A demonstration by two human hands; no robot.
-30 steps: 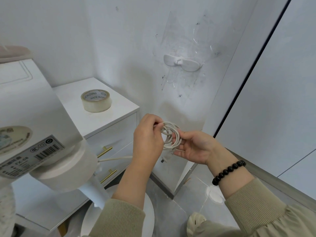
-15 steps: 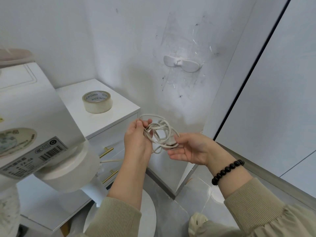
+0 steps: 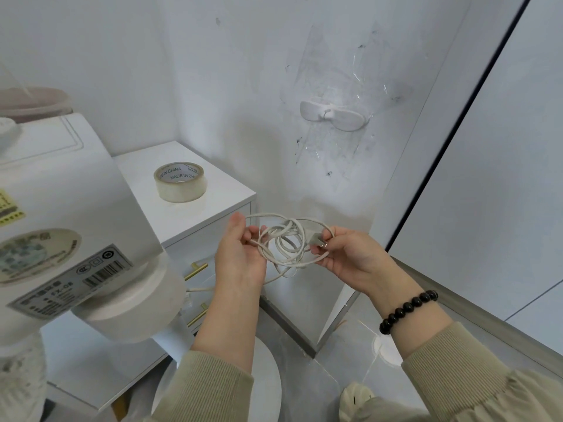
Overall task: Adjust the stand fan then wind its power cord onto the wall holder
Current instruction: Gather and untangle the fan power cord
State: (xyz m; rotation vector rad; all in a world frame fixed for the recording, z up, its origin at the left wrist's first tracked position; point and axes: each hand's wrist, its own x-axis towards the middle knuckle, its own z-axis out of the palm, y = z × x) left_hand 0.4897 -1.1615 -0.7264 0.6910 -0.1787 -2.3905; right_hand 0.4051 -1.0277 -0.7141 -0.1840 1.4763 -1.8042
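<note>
White power cord [image 3: 283,239] hangs in a loose tangle of loops between the two hands, held up in front of the wall. The left hand [image 3: 240,257] has its fingers curled round one side of the loops, thumb raised above them. The right hand [image 3: 350,257] pinches the other side at the fingertips, right where the grey plug [image 3: 316,239] sits. A beaded bracelet [image 3: 408,309] is on that wrist.

From under the left hand one strand of cord trails away towards the stand fan [image 3: 61,208], which stands close on that side. The wall holder [image 3: 332,114] is fixed well above the hands, with nothing wound on it. Beyond the left hand a tape roll [image 3: 180,181] lies on a white cabinet [image 3: 225,193]. Below both forearms is the fan's round base [image 3: 268,385] on the floor.
</note>
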